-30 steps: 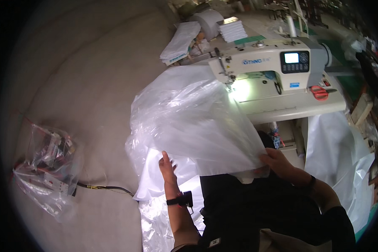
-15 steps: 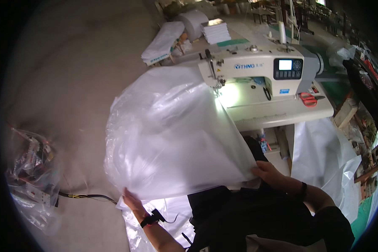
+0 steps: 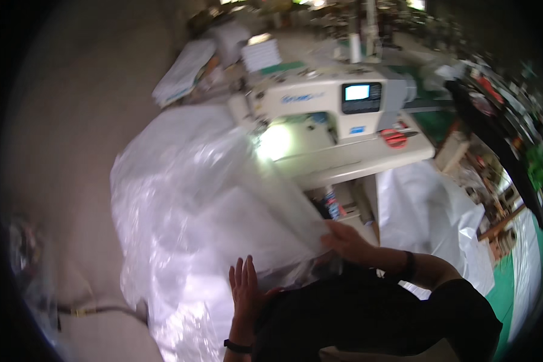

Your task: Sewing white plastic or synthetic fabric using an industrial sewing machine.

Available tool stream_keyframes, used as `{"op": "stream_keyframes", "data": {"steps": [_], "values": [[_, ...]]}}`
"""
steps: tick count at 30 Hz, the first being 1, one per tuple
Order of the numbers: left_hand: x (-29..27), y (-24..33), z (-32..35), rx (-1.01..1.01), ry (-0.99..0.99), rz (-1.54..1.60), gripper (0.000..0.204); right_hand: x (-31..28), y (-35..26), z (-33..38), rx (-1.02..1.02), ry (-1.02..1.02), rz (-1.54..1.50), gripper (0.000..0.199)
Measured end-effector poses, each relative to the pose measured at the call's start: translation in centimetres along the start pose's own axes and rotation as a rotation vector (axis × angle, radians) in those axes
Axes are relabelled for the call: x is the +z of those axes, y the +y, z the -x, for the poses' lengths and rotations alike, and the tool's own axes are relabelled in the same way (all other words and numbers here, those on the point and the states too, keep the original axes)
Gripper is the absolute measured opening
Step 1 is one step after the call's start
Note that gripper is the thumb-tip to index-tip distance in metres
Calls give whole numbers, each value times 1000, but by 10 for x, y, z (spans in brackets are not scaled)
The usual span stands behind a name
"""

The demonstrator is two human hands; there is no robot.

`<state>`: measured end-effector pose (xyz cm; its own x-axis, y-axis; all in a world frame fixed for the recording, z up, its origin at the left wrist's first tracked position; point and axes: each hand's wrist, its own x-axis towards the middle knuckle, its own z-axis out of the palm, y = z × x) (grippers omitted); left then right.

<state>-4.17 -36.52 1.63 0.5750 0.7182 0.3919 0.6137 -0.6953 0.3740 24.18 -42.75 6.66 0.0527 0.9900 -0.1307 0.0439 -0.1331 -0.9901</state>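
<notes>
A large translucent white plastic sheet (image 3: 181, 181) hangs from under the needle end of a white sewing machine (image 3: 320, 99) and spreads over the left side and my lap. My right hand (image 3: 347, 241) pinches the right edge of this sheet in front of the machine bed. Near the sheet's front edge, my left hand (image 3: 246, 289) stands open, with its fingers stretched out and the thumb apart. Whether its palm touches the plastic, I cannot tell. The lamp lights the needle area brightly, and the needle itself is blurred.
Red-handled scissors (image 3: 394, 139) lie on the right end of the machine bed. Another white sheet (image 3: 428, 211) hangs at the right, beside a cluttered shelf. Behind the machine are a stack of white sheets (image 3: 261, 55) and a thread cone (image 3: 355, 48). A dark cable (image 3: 102, 310) runs at lower left.
My left hand has let go of the sheet's left corner and moved right, its fingers now spread. The view has shifted, so the machine appears further left. My right hand still holds the edge.
</notes>
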Motion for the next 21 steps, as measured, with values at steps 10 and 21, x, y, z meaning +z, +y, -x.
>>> {"op": "stream_keyframes", "data": {"steps": [10,21], "values": [[-6,-176,63,-613,530,-289,42,6,72,-16,-252,-116,710,52],[-69,-139,-6,-489,876,122,52,23,89,-73,-156,-225,280,53]]}}
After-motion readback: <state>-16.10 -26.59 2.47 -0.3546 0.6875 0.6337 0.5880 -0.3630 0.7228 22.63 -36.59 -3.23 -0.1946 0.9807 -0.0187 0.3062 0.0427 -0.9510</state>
